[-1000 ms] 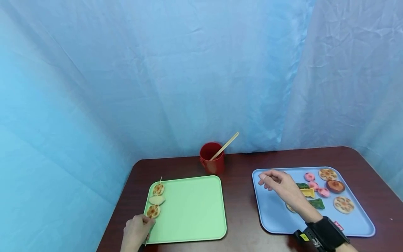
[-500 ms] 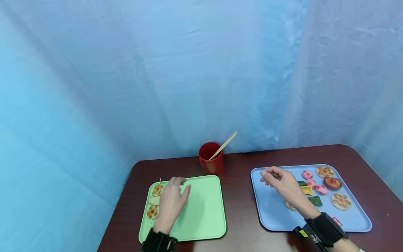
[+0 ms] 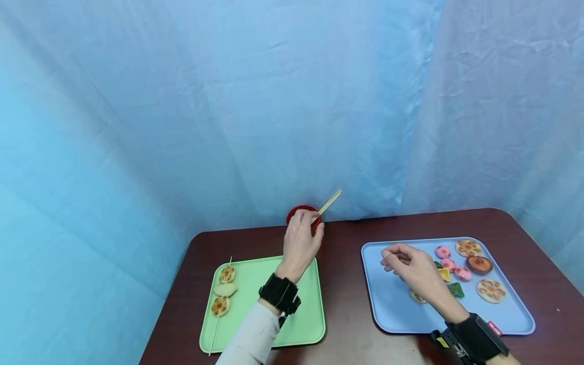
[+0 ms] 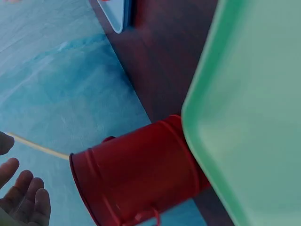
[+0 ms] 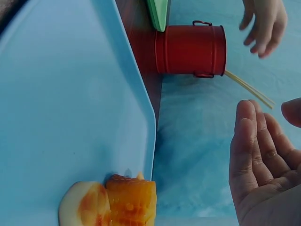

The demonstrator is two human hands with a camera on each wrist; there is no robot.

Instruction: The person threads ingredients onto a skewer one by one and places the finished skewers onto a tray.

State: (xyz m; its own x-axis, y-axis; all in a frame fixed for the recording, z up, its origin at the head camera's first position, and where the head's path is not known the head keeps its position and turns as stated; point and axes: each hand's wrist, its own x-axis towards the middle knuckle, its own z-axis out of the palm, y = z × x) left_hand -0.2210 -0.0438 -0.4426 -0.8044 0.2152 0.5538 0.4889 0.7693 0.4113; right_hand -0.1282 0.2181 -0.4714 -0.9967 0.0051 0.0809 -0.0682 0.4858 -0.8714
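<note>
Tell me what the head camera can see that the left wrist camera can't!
Only the head view shows the finished skewer lying on the green tray, the toy food pieces on the blue tray, and the right hand hovering over them. Only the left wrist view shows the red cup's handle up close. Both show the red cup with wooden sticks poking out, the left hand reaching toward it with relaxed fingers, the green tray, the blue tray, the brown table and the blue curtain.
</note>
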